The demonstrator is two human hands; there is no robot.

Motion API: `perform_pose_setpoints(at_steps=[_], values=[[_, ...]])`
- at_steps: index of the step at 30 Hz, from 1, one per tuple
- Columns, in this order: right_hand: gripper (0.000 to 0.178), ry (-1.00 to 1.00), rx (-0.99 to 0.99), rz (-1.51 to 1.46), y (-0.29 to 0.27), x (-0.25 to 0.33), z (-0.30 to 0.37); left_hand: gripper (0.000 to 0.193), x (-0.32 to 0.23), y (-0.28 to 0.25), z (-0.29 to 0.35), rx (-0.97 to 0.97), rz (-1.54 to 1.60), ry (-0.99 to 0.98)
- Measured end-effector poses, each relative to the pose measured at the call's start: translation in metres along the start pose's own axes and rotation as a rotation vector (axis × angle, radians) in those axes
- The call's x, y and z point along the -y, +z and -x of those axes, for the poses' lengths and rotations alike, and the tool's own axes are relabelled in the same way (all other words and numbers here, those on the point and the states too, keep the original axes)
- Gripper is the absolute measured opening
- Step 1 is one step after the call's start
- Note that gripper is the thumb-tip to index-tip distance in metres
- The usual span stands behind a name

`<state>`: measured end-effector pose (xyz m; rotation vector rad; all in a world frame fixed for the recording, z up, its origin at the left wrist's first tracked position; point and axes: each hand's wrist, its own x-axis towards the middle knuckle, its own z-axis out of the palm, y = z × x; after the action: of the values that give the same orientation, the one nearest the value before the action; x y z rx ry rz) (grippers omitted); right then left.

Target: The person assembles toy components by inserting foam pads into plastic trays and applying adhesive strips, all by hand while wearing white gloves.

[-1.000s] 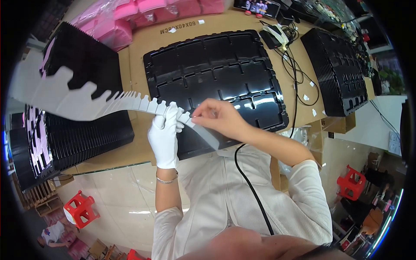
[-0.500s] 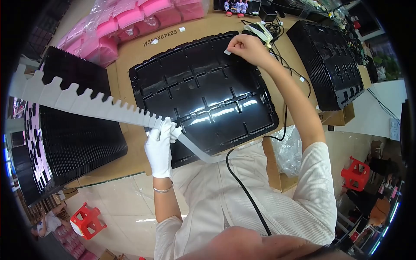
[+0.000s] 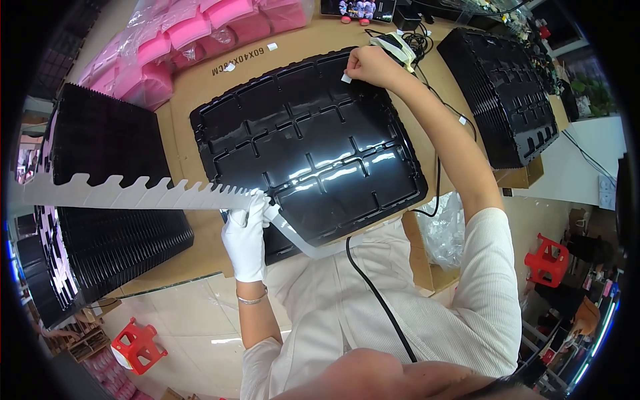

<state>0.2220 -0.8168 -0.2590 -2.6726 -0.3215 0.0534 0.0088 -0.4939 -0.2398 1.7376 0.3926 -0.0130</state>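
In the middle lies a black plastic tray, glossy, with raised cross-shaped ribs. My bare right hand is over its far right corner, fingertips pinched on a small white sticker just above the tray's surface. My left hand, in a white glove, is at the tray's near left edge. It grips a long white strip with a notched upper edge. One end stretches far left past a tray stack; the other bends down over my lap.
Tall stacks of black trays stand at left and right. Pink foam pieces in clear plastic lie at the far left. A cable coil sits behind my right hand. Red stools stand on the floor, and a black cable crosses my lap.
The strip's left part has swung downward and now lies nearly level. Both hands keep their grip, and the right hand with the sticker stays by the same corner. The whole view has shifted slightly.
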Motion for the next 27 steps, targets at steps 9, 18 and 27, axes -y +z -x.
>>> perform_pose_setpoints(at_steps=[9,18,27], values=[[0.017,-0.035,0.087,-0.288,-0.005,0.004,0.021,0.02,0.003,-0.002,0.003,-0.01,0.036,0.019],[0.02,0.142,0.226,-1.764,0.019,0.092,0.102,0.014,-0.008,-0.021,0.007,-0.058,0.158,-0.043],[0.013,0.028,0.237,-1.064,0.081,0.214,0.171,0.022,-0.008,-0.026,0.036,-0.092,0.248,-0.01]])
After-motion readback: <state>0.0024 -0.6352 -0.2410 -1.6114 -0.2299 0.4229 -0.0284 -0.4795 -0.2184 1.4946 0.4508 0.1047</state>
